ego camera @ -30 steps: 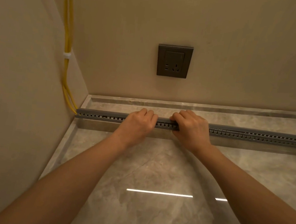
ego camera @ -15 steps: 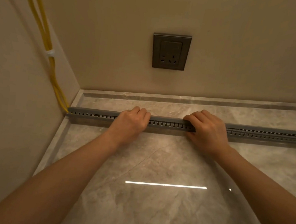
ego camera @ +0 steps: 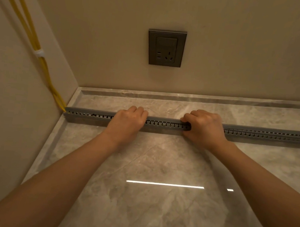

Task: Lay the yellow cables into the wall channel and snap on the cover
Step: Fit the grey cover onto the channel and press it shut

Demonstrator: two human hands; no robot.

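Both hands on grey channel [ego camera: 163, 123] below wall socket [ego camera: 166, 47]: left hand [ego camera: 128, 120] fingers curled over cover, right hand [ego camera: 204, 128] fingers clamped on it; yellow cables [ego camera: 40, 61] enter channel's left end

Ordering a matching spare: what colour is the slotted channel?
Grey channel, clearest in the head view.

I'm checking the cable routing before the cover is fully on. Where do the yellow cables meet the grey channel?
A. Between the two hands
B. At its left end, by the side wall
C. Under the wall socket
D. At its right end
B: the yellow cables run down the side wall and enter the grey channel at its left end.
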